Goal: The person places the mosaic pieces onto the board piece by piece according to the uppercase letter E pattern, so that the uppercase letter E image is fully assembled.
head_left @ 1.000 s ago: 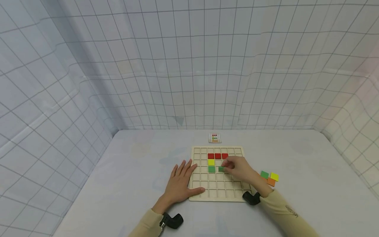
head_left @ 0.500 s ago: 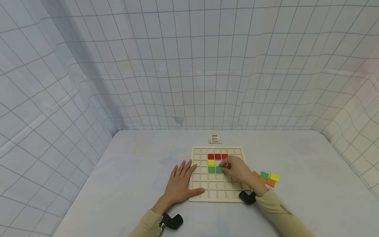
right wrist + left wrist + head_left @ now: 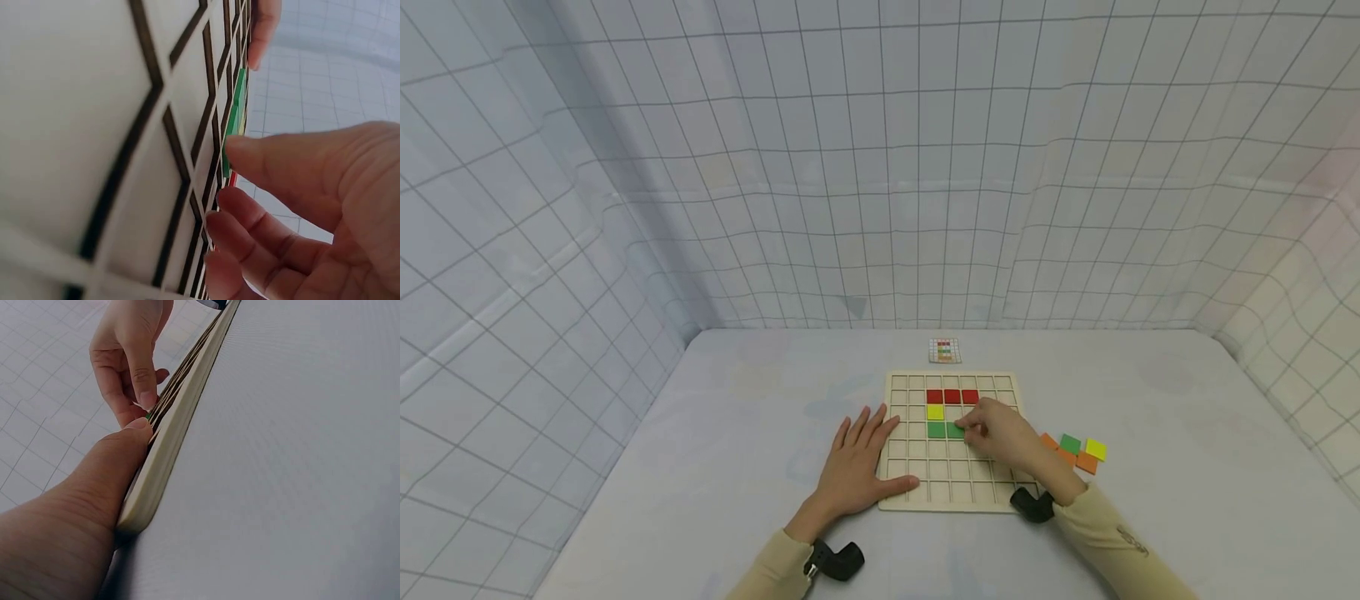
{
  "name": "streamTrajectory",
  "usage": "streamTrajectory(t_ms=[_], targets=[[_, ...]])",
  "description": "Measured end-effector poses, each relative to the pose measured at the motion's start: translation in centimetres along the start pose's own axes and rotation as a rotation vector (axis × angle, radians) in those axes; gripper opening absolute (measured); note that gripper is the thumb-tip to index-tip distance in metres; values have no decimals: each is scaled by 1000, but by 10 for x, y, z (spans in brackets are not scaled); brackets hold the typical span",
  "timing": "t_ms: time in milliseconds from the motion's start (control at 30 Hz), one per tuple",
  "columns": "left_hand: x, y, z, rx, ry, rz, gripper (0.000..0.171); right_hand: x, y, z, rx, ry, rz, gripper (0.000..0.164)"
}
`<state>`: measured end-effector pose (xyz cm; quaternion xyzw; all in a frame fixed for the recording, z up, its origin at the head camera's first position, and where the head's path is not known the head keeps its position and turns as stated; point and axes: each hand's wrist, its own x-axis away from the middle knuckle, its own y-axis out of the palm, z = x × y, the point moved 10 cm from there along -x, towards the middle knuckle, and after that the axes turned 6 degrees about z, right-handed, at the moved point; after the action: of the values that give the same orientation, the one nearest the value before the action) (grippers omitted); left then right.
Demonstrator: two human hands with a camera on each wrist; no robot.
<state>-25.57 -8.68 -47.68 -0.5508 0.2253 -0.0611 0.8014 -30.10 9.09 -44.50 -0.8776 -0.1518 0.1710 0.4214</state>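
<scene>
A pale wooden grid board lies on the table. Its squares hold three red tiles in a row, a yellow tile below the leftmost red one, and a green tile below that. Right of this, my right hand pinches a second green tile at its right side; the right wrist view shows the thumb against it, the other fingers curled. My left hand rests spread at the board's left edge, thumb over its near left corner.
Loose tiles lie right of the board beside my right forearm: a green one, a yellow one and several orange ones. A small card printed with a coloured grid lies behind the board. Grid-patterned curtains surround the table.
The second green tile, held tilted a second ago, now lies in the square right of the first green one. My right hand has shifted slightly; the left stays still.
</scene>
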Motion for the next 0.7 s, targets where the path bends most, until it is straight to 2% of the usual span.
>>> streamTrajectory(t_ms=[233, 433, 567, 700], targets=[[0, -1, 1, 3, 13, 10, 94, 16, 1, -12, 20, -166, -71, 37], [0, -1, 2, 10, 16, 14, 95, 30, -11, -11, -49, -254, -90, 24], [0, -1, 2, 15, 23, 21, 94, 37, -29, 3, -74, -212, -35, 16], [0, -1, 1, 15, 25, 22, 93, 44, -50, 27, -8, -102, 50, 11]])
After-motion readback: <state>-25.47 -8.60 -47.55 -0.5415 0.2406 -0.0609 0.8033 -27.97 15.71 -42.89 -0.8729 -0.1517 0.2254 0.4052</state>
